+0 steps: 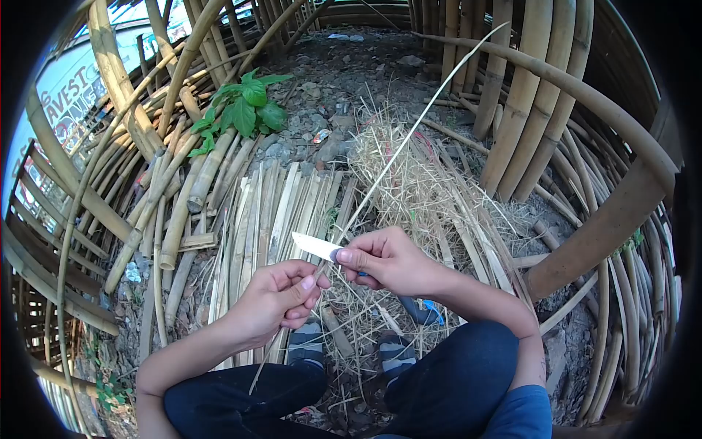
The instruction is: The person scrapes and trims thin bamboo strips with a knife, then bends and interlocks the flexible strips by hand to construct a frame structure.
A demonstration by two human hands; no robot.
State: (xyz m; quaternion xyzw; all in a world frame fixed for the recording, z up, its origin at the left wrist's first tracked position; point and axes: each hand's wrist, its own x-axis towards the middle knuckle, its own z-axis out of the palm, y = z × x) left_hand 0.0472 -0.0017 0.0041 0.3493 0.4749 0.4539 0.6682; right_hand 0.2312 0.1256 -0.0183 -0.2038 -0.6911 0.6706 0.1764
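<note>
Between my knees, my left hand (287,294) is closed around a long, thin bamboo strip (402,143). The strip slants from below that hand up toward the top right of the view. Just to the right and slightly higher, my right hand (380,257) grips a knife (314,246) whose pale blade points left. The blade lies across or right beside the strip, close above my left fingers; contact between them is hard to make out. The knife's handle is mostly hidden in my right fingers.
Split bamboo slats (274,208) lie in front of me, with a heap of shavings (406,175) to their right. Bamboo poles (537,95) stand at the right, and more poles (175,212) lie at the left. A leafy green plant (248,106) grows beside the stony ground.
</note>
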